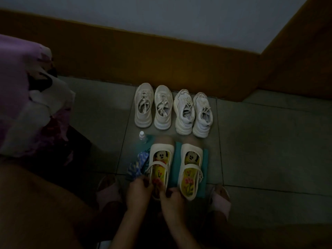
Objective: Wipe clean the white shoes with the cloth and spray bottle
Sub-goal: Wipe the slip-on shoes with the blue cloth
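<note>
Two white strap shoes with cartoon insoles stand on a teal mat [204,177] on the tiled floor. My left hand [138,191] and my right hand [172,196] both grip the heel end of the left strap shoe [159,159]. The right strap shoe [191,159] stands untouched beside it. A blue patterned cloth [137,165] lies crumpled to the left of the held shoe. Just beyond the cloth stands a clear spray bottle [142,138] with a white cap.
Two pairs of white sneakers stand in a row by the wall: a beige pair [152,106] and a chunky white pair [193,114]. My slippered feet [220,196] flank the mat. Purple bedding [27,96] hangs at the left. The light is dim.
</note>
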The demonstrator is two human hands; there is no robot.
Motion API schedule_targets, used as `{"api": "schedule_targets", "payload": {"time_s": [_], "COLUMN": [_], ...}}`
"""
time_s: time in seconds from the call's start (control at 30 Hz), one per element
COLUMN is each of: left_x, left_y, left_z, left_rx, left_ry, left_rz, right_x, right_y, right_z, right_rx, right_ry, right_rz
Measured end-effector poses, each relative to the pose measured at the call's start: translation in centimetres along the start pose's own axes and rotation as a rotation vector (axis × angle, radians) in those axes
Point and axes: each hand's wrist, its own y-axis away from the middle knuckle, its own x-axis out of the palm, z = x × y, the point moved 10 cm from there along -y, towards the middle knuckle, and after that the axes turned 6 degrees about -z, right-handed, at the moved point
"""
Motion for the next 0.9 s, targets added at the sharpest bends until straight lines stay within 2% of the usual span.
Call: {"api": "schedule_targets", "payload": {"time_s": [0.17,0.3,0.37,0.47,0.63,0.7,0.8,0.9], "left_x": [-0.5,-0.9,0.5,4.4,7.1,7.7,8.4,8.8], "left_y": [0.3,1.6,2.6,3.7,3.6,3.5,3.8,4.2], "left_z": [-1.4,-6.0,-8.1,-8.6,-7.1,-6.5,-6.0,-6.0], "left_rx": [0.056,0.227,0.27,0.234,0.112,0.033,-0.127,-0.184], "left_ry": [-0.164,-0.167,-0.125,-0.132,-0.091,0.013,0.306,0.417], "left_rz": [0.004,-0.087,-0.044,0.139,0.252,0.313,0.452,0.52], "right_x": [-3.4,-8.2,-10.0,-11.5,-10.8,-10.3,-10.0,-10.3], "right_y": [2.0,0.6,-0.3,-1.3,-1.5,-1.4,-1.2,-0.8], "right_z": [1.1,-0.1,-0.6,-1.1,-1.9,-2.3,-2.6,-2.2], "right_rx": [-0.076,-0.013,0.019,0.045,0.092,0.103,0.15,0.184], "right_ry": [-0.16,-0.266,-0.309,-0.349,-0.3,-0.268,-0.27,-0.354], "right_rz": [0.04,-0.073,-0.113,-0.148,-0.073,-0.036,0.013,0.057]}}
